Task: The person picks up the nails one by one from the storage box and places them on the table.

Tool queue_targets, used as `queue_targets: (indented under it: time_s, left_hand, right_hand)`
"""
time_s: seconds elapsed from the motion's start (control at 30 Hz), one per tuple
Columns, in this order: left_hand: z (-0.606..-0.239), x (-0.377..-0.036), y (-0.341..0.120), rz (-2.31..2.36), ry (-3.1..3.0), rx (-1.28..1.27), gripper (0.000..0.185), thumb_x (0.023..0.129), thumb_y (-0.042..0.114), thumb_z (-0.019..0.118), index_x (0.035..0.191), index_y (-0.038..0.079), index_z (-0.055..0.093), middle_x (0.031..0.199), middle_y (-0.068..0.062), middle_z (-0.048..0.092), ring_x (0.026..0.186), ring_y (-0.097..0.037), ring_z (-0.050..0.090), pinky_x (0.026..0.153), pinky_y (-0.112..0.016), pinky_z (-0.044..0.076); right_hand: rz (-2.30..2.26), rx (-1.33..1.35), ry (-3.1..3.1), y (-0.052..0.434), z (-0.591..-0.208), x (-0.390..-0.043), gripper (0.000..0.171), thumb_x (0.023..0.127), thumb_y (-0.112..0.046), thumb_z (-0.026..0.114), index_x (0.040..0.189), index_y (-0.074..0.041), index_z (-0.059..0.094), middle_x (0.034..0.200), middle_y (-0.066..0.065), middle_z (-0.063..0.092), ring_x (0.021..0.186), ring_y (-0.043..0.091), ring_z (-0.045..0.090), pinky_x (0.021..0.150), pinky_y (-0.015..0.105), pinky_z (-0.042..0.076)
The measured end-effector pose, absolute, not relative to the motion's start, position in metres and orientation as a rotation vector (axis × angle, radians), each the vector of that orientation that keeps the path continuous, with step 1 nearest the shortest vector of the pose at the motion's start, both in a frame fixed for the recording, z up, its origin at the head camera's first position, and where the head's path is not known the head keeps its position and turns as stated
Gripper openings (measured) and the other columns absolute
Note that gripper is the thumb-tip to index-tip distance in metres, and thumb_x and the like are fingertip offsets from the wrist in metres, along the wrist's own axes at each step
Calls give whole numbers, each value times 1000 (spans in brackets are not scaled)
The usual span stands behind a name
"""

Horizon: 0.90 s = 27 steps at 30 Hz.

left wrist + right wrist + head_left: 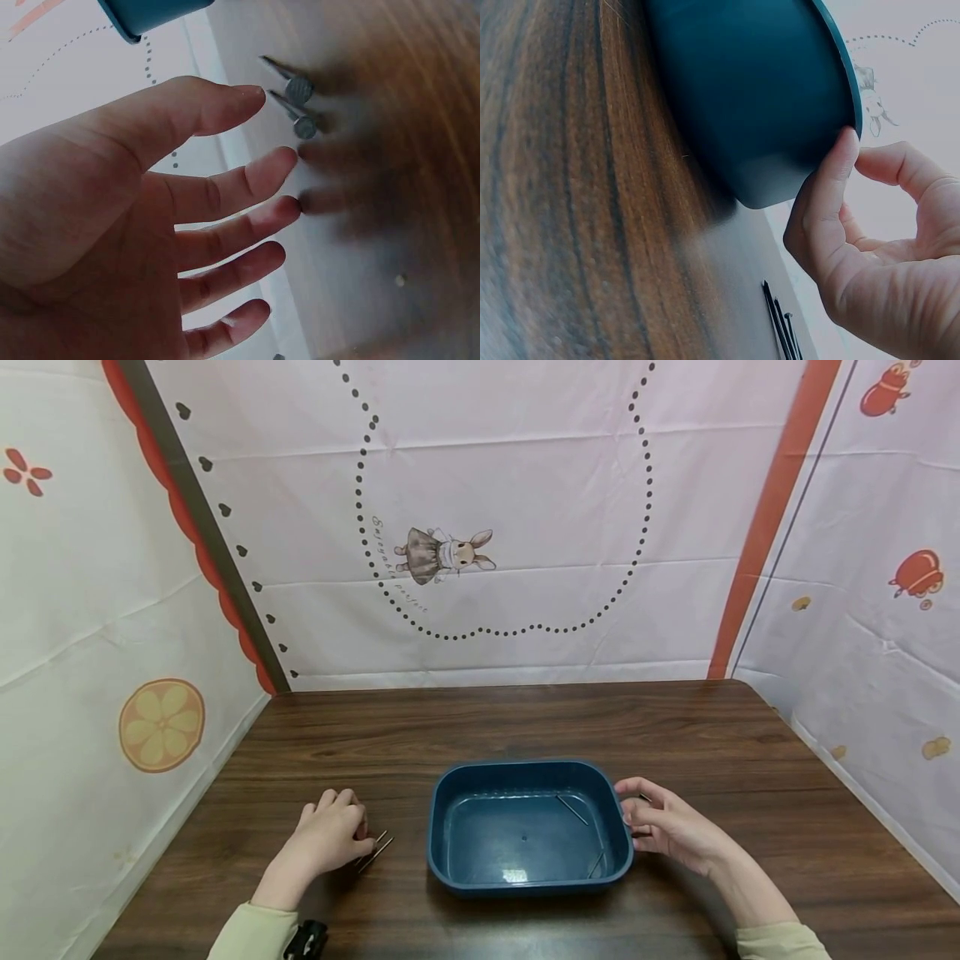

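Two hands flank a blue tub point(528, 881) on the counter point(480, 718).
Head: left hand point(330, 831) palm down beside nails point(373, 850); right hand point(663, 825) at the tub's side.
Left wrist: fingers spread, holding nothing.
Right wrist: thumb point(832, 187) touches the rim, fingers loosely curled.

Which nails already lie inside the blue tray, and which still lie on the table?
Two nails lie inside the blue tray, near its right wall. Two others lie on the table by the left hand; more lie near the right hand.
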<state>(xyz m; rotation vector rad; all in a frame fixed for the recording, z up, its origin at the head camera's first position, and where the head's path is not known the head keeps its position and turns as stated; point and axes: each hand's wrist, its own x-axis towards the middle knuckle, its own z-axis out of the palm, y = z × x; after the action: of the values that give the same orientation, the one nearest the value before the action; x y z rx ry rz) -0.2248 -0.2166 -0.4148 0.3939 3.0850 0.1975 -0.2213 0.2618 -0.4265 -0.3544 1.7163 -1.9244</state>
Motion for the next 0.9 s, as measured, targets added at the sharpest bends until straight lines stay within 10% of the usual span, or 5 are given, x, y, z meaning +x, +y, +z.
queue_targets:
  time_s: [0.9]
  left_hand:
    - [-350,-234,-200,134,3311,557,21,83,29,77,87,16,60,109,-10,59,108,-36,50,77,-50,38]
  right_hand:
    - [-1922,-378,1708,262,-428,-222,22,105,-14,40,122,-25,49,98,-9,65,88,6,67,80,25,57]
